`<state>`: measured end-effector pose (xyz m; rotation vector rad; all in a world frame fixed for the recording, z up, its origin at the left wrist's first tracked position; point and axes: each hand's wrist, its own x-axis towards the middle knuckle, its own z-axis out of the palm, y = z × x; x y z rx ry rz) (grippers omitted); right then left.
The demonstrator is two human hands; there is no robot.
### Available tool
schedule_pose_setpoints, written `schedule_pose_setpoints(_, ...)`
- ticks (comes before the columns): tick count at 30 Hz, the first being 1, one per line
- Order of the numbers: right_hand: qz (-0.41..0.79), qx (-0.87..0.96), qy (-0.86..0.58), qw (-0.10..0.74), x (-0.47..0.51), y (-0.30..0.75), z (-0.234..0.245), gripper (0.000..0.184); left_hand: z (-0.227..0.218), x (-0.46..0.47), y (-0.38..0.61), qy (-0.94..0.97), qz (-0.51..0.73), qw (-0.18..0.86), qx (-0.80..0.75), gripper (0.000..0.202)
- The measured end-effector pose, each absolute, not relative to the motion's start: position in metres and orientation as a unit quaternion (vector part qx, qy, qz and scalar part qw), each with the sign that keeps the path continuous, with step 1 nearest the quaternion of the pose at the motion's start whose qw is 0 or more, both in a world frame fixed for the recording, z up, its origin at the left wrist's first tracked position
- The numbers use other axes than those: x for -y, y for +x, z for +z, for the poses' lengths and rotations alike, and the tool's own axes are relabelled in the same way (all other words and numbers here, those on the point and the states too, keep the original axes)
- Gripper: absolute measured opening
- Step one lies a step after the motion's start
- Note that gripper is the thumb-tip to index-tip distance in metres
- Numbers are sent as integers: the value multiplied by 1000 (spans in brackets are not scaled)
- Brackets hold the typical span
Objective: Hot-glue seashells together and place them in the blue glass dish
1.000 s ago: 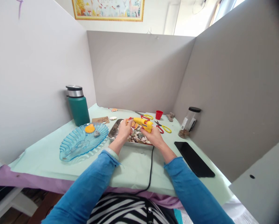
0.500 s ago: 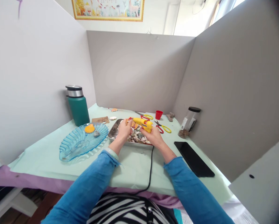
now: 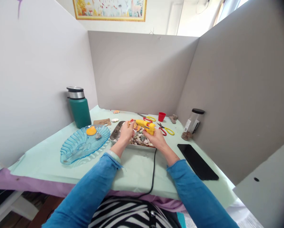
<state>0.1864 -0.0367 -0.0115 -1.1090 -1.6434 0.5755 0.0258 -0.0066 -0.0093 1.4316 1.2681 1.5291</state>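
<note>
My right hand (image 3: 156, 138) grips a yellow glue gun (image 3: 145, 125) whose nozzle points left, over a metal tray (image 3: 114, 134) filled with shells and pebbles. My left hand (image 3: 126, 132) is closed on a small orange shell (image 3: 133, 124) held right at the gun's tip. The gun's black cord (image 3: 153, 172) runs down over the table's front edge toward me. Both hands hover just above the tray.
A blue shell-shaped glass dish (image 3: 84, 143) with an orange shell and a grey one lies left. A green flask (image 3: 79, 107) stands behind it. Scissors (image 3: 166, 129), a red cup (image 3: 162, 116), a jar (image 3: 191, 125) and a black phone (image 3: 197, 161) sit right. Grey partitions enclose the table.
</note>
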Motion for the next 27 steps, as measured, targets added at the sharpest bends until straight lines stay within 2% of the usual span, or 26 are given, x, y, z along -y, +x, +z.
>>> schedule_pose_setpoints(27, 234, 685, -460, 515, 40, 185, -8, 31, -6, 11, 28, 539, 589, 358, -483, 12)
